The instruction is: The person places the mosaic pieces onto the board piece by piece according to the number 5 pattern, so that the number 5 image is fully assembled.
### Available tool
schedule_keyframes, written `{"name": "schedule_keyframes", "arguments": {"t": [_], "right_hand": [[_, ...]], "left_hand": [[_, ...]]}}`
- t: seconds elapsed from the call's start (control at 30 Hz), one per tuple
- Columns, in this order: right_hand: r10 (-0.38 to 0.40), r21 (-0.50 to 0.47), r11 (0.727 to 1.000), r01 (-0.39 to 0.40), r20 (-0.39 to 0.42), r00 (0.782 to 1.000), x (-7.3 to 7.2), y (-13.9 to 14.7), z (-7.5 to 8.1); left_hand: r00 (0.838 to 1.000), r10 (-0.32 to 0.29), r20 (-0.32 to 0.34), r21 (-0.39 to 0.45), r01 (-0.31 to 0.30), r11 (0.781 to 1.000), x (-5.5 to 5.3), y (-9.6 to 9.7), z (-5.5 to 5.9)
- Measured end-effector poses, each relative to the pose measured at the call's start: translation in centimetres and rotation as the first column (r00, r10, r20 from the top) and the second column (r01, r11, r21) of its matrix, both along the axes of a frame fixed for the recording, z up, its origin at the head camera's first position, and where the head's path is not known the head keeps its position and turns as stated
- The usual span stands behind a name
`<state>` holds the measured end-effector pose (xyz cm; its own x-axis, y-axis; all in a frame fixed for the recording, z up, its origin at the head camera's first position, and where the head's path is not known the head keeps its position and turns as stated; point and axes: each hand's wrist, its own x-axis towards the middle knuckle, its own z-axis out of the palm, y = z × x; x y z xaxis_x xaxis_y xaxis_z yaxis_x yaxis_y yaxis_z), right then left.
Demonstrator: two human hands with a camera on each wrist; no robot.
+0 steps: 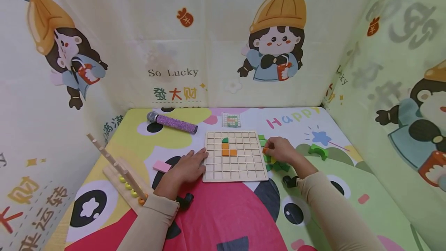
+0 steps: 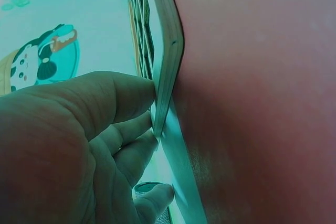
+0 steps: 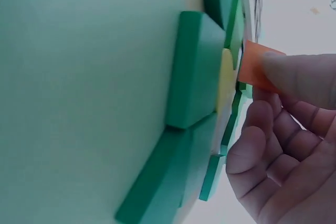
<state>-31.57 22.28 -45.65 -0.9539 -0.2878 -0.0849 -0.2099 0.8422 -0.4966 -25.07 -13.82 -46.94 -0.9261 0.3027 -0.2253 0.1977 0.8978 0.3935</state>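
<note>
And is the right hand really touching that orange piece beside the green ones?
Touching. The right wrist view shows the right hand gripping the orange piece, its thumb pressed over one face.

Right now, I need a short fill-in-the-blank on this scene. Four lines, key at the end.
1. The right hand pinches a piece coloured ____.
2. In the head view, the left hand touches the ____ edge of the grid board.
3. On the grid board, the orange squares number ____.
4. The glittery handle of the microphone is ____.

Missing words: orange; left; three; purple.
</note>
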Motion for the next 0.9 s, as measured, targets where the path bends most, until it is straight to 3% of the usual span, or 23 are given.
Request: {"name": "schedule_keyframes", "arguments": {"t": [0.23,0.53,0.9], "right_hand": [[-0.028,-0.078,0.997,0.027,-0.017,0.999,-0.1,-0.5,0.0],[0.047,-0.216,0.976,-0.04,0.025,0.999,-0.1,-2.8,-0.3],[0.09,-0.183,0.98,-0.078,0.061,0.994,-0.9,-6.6,-0.4]], "left_hand": [[1.0,-0.002,-0.002,-0.007,0.002,1.0,0.2,0.1,0.1],[1.0,-0.001,0.006,-0.002,0.001,1.0,0.1,0.0,-0.1],[1.0,-0.004,-0.003,-0.004,0.004,1.0,-0.1,-0.1,-0.5]]}}
